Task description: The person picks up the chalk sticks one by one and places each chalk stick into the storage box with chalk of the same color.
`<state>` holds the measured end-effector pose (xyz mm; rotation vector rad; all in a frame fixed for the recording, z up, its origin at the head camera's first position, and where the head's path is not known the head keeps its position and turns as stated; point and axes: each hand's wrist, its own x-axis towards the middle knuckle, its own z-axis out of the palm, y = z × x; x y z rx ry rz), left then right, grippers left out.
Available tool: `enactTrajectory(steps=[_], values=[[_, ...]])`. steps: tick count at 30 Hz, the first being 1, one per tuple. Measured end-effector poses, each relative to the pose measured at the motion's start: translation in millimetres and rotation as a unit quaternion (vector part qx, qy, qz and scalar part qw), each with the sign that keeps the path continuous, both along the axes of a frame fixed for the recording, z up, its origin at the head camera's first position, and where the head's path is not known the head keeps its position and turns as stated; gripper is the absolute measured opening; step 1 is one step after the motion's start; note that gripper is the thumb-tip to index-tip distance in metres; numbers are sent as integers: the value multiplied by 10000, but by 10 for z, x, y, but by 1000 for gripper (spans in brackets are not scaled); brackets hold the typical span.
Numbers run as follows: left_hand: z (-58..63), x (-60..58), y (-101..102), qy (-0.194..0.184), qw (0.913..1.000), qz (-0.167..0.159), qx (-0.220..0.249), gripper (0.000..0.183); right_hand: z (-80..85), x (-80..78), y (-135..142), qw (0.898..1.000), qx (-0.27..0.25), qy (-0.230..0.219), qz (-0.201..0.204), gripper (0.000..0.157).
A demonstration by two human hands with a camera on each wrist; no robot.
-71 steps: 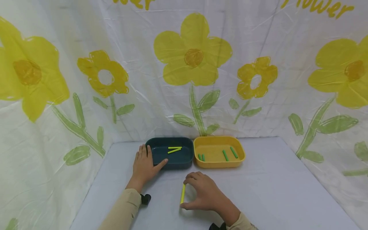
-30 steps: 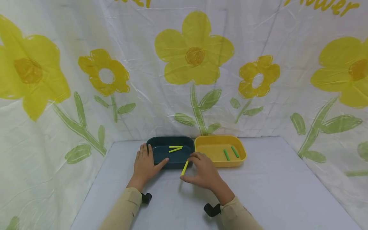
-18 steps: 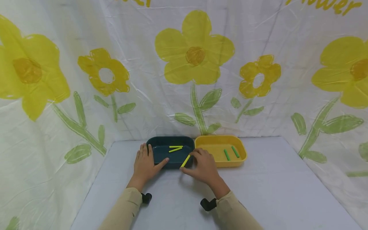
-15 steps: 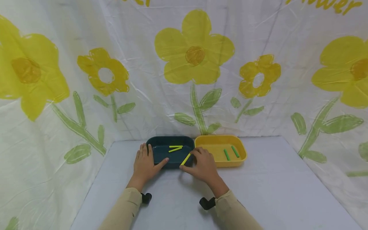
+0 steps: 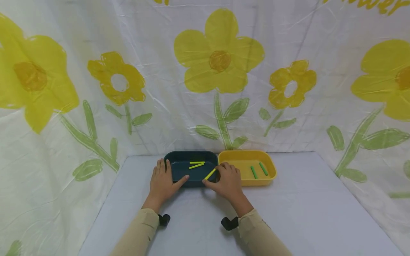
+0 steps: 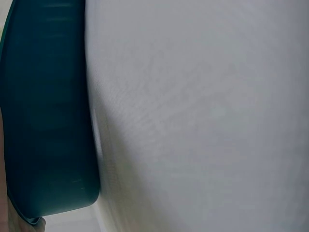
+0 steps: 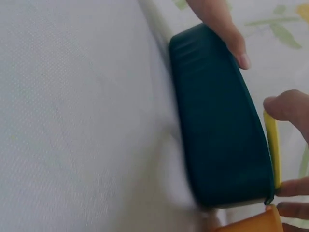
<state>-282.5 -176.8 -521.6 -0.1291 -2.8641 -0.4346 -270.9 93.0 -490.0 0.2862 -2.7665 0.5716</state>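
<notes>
My left hand [image 5: 161, 183] rests on the left end of the dark teal tray [image 5: 177, 174], fingers fairly straight and thumb lying over the front rim. Between thumb and fingertips, my right hand [image 5: 230, 180] pinches a thin yellow stick [image 5: 210, 174] by its two ends. It slants over the tray's front right corner; in the right wrist view the stick [image 7: 273, 150] runs right along the rim. Two more yellow sticks [image 5: 196, 165] lie inside the teal tray. The left wrist view mostly shows the tray's outer wall [image 6: 48, 106] and the white tabletop.
A yellow tray [image 5: 235, 161] stands against the teal one's right side, with green sticks [image 5: 253, 172] in it; my right hand covers its left front part. Behind both hangs a white curtain [image 5: 179, 117] with painted flowers. Black wrist cameras [image 5: 229, 224] sit at both sleeves.
My right hand has brought the yellow stick up from the table to the teal tray's front right corner, tilting it rightward. It now covers two green sticks seen earlier. The left hand stays put.
</notes>
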Motion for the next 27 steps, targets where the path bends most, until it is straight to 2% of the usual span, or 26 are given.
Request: enactTrajectory(steps=[12, 23, 27], values=[[-7, -8, -7, 32, 10000, -12, -31, 125, -31, -49, -46, 9995, 109, 92, -273, 80], [-22, -17, -2, 31, 10000, 8, -43, 123, -51, -69, -80, 9986, 248, -90, -468, 82], [-15, -12, -2, -2, 10000, -8, -49, 124, -22, -60, -93, 9985, 254, 21, -478, 83]])
